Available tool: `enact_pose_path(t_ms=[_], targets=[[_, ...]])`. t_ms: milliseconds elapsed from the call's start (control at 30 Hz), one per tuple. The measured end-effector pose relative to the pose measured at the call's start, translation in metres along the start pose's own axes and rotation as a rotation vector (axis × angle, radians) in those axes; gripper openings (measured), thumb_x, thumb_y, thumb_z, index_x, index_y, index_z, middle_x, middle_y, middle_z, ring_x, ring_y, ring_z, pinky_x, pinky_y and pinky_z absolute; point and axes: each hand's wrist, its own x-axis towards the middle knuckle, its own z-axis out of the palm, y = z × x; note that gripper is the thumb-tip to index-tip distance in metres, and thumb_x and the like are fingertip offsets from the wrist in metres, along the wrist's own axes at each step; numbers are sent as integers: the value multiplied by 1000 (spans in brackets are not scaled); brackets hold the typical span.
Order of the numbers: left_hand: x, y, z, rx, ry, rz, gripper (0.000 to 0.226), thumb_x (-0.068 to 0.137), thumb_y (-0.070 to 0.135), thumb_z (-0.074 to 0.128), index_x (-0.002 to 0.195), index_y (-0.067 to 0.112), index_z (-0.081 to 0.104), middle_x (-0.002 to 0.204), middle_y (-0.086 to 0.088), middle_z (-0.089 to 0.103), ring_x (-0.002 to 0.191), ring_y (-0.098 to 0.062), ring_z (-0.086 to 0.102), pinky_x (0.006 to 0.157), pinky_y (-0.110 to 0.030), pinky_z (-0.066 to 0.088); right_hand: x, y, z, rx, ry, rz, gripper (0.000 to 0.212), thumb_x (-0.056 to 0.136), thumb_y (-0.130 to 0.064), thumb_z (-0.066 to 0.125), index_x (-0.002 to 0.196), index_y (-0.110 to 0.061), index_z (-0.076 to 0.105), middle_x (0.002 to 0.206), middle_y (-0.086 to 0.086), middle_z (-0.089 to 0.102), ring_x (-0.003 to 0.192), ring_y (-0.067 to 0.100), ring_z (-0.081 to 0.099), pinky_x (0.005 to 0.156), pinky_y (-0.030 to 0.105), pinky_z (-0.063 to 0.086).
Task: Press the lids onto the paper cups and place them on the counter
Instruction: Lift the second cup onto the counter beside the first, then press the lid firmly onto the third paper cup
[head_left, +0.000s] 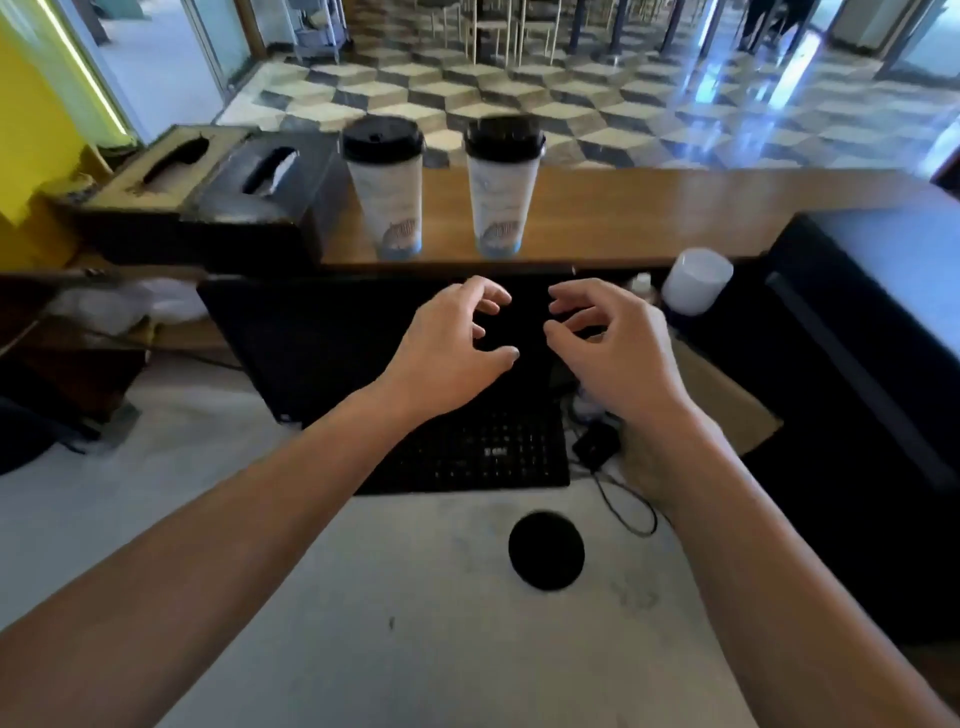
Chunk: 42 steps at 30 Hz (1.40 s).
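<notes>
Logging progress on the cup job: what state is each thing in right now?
Left white paper cup: lidded, upright on the wooden counter.
Right white paper cup: lidded, upright on the counter.
Loose round black plastic lid: lying on the grey worktop.
Left hand: empty, fingers loosely curled.
Right hand: empty, fingers loosely curled.

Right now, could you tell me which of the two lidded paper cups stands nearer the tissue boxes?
The left cup, right beside the dark tissue box; the other cup stands farther right on the counter.
</notes>
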Motion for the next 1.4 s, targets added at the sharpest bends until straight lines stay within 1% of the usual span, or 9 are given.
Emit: enact_pose_path(t_ms=[167,367,500,600,733,900,1133,1267,1400], targets=[[-53,-34,38,-42,-180,-72,45,84,22,77,124,25,58,117,9,61,98,-8,63,78,-16,50,-71,38,15,-44,-73,113,36,87,-14,75,122,-17,71,103,-4,71,77,5,64,76,7,48],[-110,-94,99,-13,-309,-183,48,81,14,80,125,16,60,120,1,61,94,-13,60,79,-17,47,-142,91,31,-19,-163,392,49,83,-12,76,130,-16,64,110,-3,66,86,23,69,89,46,57],[-147,-139,132,115,-417,-292,57,82,21,80,132,20,53,130,-6,54,100,-16,55,84,-26,47,-179,117,32,-57,-175,554,55,85,-10,76,137,-16,58,116,-2,63,92,23,66,86,39,57],[-171,-168,147,205,-521,-388,81,76,33,85,144,24,41,146,-8,40,124,-25,48,101,-33,46,-198,135,40,-73,-244,639,61,87,-10,75,143,-17,52,125,1,60,98,22,63,86,34,54],[-201,-204,158,513,-651,-487,123,67,61,81,158,33,4,166,-9,-8,150,-41,2,119,-57,23,-212,153,59,-71,-348,701,80,86,-11,78,154,-21,38,136,3,54,102,19,58,84,28,46],[-221,-237,165,659,-704,-518,142,55,93,59,146,40,-36,153,-9,-48,142,-49,-34,113,-73,-5,-218,170,82,45,-329,835,96,84,-16,83,160,-24,25,144,6,49,113,23,57,88,32,48],[-226,-253,169,658,-702,-464,138,51,103,40,143,39,-41,145,-7,-57,137,-48,-43,111,-74,-14,-218,178,103,215,-258,786,110,72,-20,93,155,-42,25,147,-3,42,121,26,56,89,35,51],[-225,-254,169,654,-729,-473,139,51,102,42,142,40,-43,143,-6,-59,135,-46,-46,110,-73,-17,-215,179,117,402,-191,799,96,60,-29,96,140,-47,45,145,-9,53,128,23,59,103,47,54],[-225,-255,170,657,-746,-468,140,50,102,43,141,40,-43,143,-6,-60,134,-46,-47,109,-73,-18,-211,173,131,462,-150,799,79,73,-8,91,130,-42,47,136,-4,59,126,21,58,101,38,52]])
